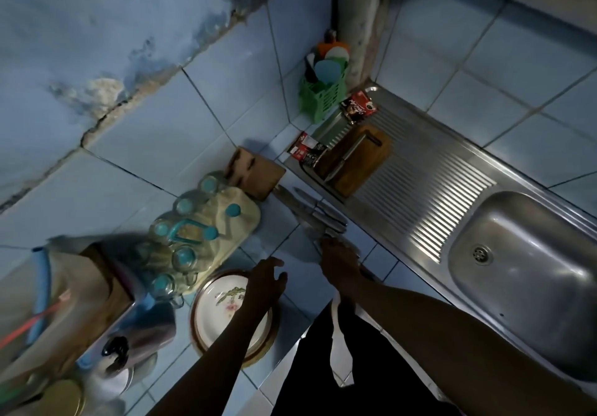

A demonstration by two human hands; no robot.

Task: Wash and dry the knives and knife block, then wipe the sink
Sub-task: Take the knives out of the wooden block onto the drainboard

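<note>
Hovering with fingers loosely spread, holding nothing, left hand (pixel 266 278) above a floral plate (pixel 223 306). Right hand (pixel 339 262) curled around a knife handle on the blue counter. Beyond, loose knives (pixel 318 214), knife block (pixel 255 170), cutting board (pixel 353 159); right, steel sink (pixel 529 273).

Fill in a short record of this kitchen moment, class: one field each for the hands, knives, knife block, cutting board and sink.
left hand: open, above the tiled counter beside a floral plate, holding nothing
right hand: grips a knife at the near end of the row
knives: lying side by side on the counter beside the drainboard
knife block: wooden, on the counter, no knives in it
cutting board: on the drainboard, one knife lying on it
sink: steel basin, nothing in it
</note>
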